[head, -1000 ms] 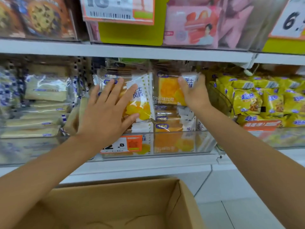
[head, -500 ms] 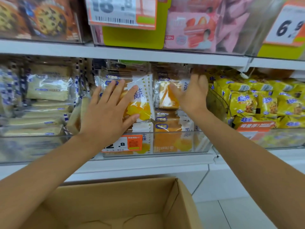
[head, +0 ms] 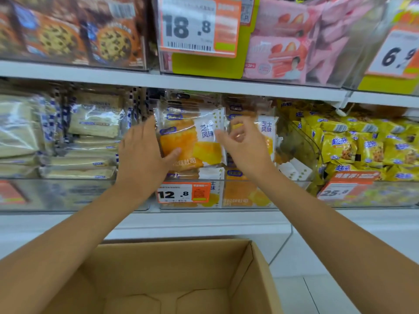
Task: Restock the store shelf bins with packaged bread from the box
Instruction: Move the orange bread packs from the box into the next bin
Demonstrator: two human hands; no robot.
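Observation:
An orange-and-white bread package (head: 192, 141) stands upright at the front of the clear shelf bin (head: 292, 193), above more stacked packages. My left hand (head: 142, 155) grips its left edge, thumb on the front. At the package's right edge my right hand (head: 243, 147), blurred, has its fingers curled and pinches it with the thumb lying on the white panel. A second package of the same kind (head: 268, 134) stands just behind and to the right. The cardboard box (head: 170, 252) is open below my arms, and only its bare floor flaps show.
An orange 12.8 price tag (head: 184, 193) hangs on the bin front. Pale sandwich packs (head: 90, 130) fill the bin to the left, yellow snack bags (head: 362, 148) the one to the right. The white upper shelf (head: 204, 83) carries cookie boxes (head: 68, 35) and pink packs (head: 283, 53).
My left hand went from lying flat on the package front to gripping its left edge. My right hand left the right-hand package and came over to this package's right edge.

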